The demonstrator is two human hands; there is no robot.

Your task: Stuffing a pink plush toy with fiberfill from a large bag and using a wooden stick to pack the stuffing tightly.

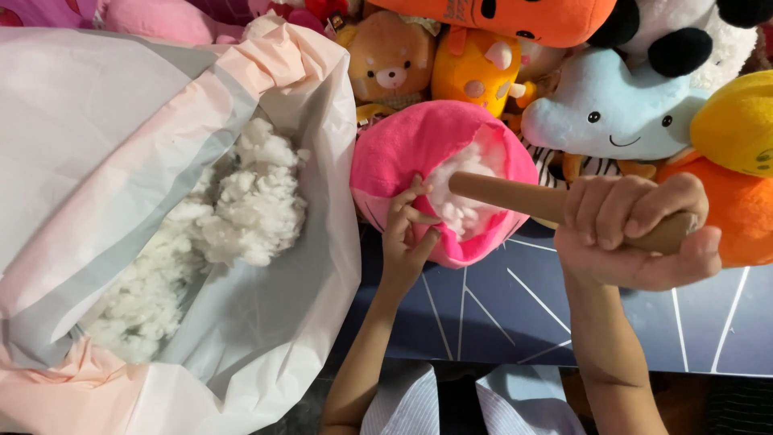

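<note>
A pink plush shell (411,145) lies open at the middle, with white stuffing (459,205) showing in its opening. My left hand (405,234) grips the pink fabric at the opening's near edge. My right hand (636,229) is closed around a thick wooden stick (503,193), whose rounded tip sits in the stuffing inside the shell.
A big pale plastic bag (113,129) at the left holds loose white fibre filling (241,201). Several finished plush toys crowd the back: a brown bear (392,56), a light blue cloud (612,109), an orange one (523,16) and a yellow one (737,121). A dark blue lined surface (499,314) lies below.
</note>
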